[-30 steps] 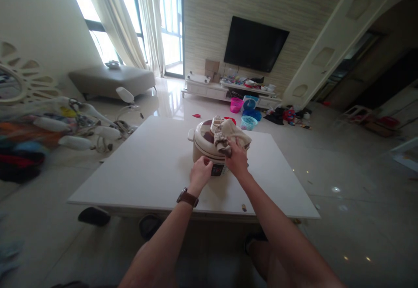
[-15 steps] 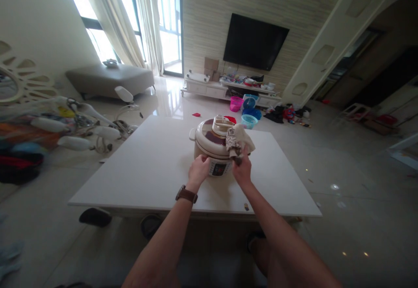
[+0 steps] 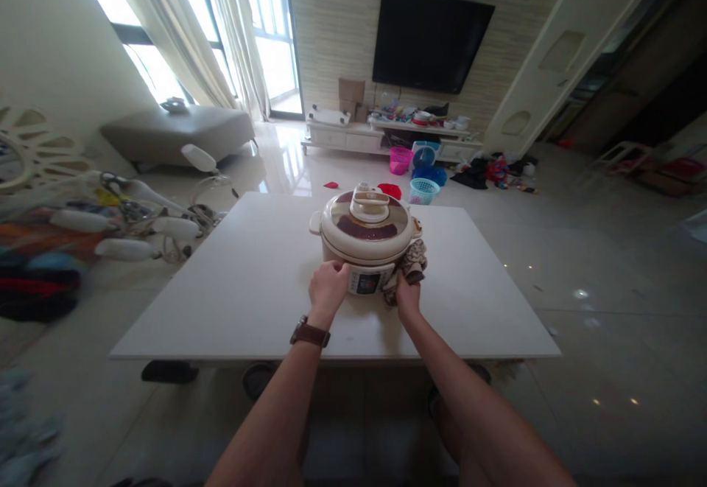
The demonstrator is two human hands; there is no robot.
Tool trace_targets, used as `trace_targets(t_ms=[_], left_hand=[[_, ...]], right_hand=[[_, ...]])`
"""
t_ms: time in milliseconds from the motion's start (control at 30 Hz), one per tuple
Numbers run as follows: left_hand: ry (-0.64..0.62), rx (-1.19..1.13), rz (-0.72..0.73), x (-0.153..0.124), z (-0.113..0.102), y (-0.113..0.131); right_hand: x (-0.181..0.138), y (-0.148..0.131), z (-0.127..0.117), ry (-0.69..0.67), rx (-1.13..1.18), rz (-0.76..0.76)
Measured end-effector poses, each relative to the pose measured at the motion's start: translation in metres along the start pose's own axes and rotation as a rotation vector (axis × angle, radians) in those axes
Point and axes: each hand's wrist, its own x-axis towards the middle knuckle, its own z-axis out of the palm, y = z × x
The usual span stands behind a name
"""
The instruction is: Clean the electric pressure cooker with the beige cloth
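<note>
Head view: cloth [image 3: 415, 258] in right hand [image 3: 409, 297] beside cooker [image 3: 364, 251]

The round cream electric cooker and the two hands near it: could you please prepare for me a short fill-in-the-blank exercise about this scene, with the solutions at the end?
1. The round cream electric cooker stands on a rectangular table whose colour is ____.
2. The patterned brown-and-cream cloth is held in the person's ____ hand.
3. The watch with the brown strap is worn on the ____ wrist.

Missing words: white; right; left.
</note>
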Motion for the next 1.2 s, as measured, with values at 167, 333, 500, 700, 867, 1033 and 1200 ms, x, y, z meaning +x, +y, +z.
trace_targets(t_ms=[167,333,500,700,867,1033,1200], left_hand=[[0.039,0.045,-0.010,0.000,0.002,0.003],[0.047,0.055,-0.003,-0.001,0.003,0.004],[0.053,0.055,0.005,-0.001,0.006,0.003],[0.063,0.050,0.002,-0.001,0.007,0.002],[0.064,0.046,-0.006,0.001,0.007,0.001],[0.062,0.019,-0.002,0.001,0.006,0.000],[0.054,-0.001,0.003,0.000,0.004,0.000]], right_hand=[[-0.066,0.009,0.002,-0.035,0.095,0.069],[-0.070,-0.015,-0.008,-0.123,0.133,0.075],[-0.055,-0.023,-0.008,-0.129,0.111,0.050],[-0.090,-0.010,-0.002,-0.104,0.142,0.122],[-0.112,-0.003,0.003,-0.185,0.183,0.208],[-0.114,-0.005,0.006,-0.216,0.199,0.234],[-0.112,-0.007,0.003,-0.221,0.203,0.252]])
